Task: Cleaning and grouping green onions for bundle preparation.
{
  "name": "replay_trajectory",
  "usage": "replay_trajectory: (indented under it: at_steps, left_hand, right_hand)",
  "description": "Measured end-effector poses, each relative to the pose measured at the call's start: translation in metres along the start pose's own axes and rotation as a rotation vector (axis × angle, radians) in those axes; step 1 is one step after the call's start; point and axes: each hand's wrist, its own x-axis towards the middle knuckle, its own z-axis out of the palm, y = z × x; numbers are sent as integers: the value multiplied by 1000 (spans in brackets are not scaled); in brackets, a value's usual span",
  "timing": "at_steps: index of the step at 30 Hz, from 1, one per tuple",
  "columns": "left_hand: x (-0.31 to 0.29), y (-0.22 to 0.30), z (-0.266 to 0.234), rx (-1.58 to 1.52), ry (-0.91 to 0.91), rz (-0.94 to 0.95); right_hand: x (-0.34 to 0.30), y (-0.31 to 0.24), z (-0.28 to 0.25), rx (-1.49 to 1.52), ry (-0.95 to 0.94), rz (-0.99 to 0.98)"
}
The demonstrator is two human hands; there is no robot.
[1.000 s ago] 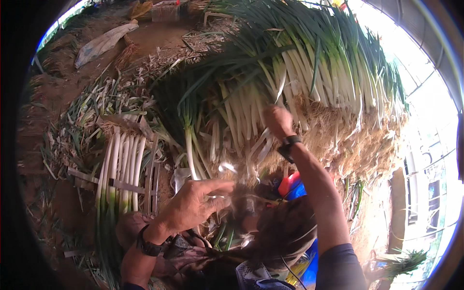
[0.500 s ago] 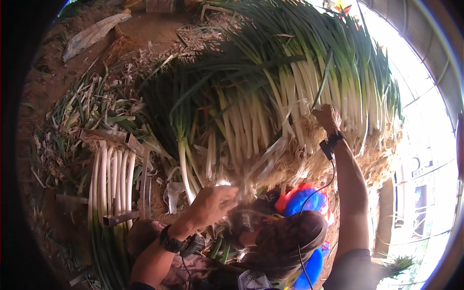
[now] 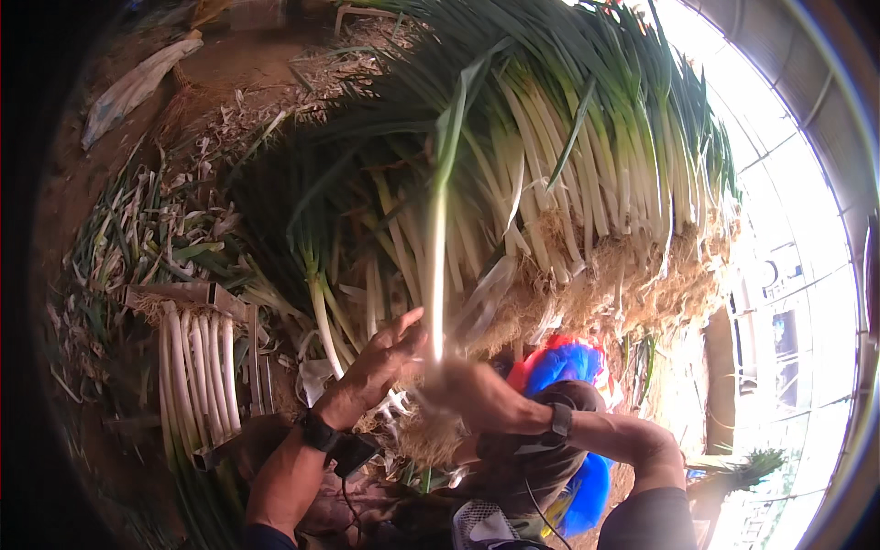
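Note:
My right hand [image 3: 486,394], blurred by motion, is closed around the lower end of a single long green onion [image 3: 438,266]. Its white stalk stands upright in front of me, with the green leaves bending over at the top. Shaggy roots [image 3: 431,438] hang below that hand. Just left of the stalk, my left hand [image 3: 378,362] is open, fingers stretched toward it; I cannot tell whether they touch it. Behind lies a large heap of green onions [image 3: 596,183], roots toward me and leaves pointing away.
To the left, a metal frame [image 3: 188,293] holds a row of trimmed green onions [image 3: 197,367]. Leaf scraps [image 3: 137,238] litter the ground beyond it. A blue and red plastic bag [image 3: 564,362] lies by my knee. A pale sack [image 3: 137,92] is at the far left.
My right hand has come from the heap toward me and to the left, bringing a green onion with it. My left hand has shifted slightly left and up, fingers spreading.

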Motion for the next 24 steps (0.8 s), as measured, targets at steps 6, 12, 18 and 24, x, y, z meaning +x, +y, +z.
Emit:
replay_trajectory:
  at_steps: [6,12,18,24]
  left_hand:
    - [-11,-32,-18,-40,308,-195]
    - [-4,-28,-10,-122,396,-116]
    - [-9,-20,-7,-109,394,-90]
    - [-15,-28,-20,-91,425,-94]
  right_hand:
    - [38,-7,-79,-389,-64,-218]
    - [80,63,-259,-647,796,378]
    - [109,114,-315,-1087,810,530]
    - [94,23,-282,-812,510,513]
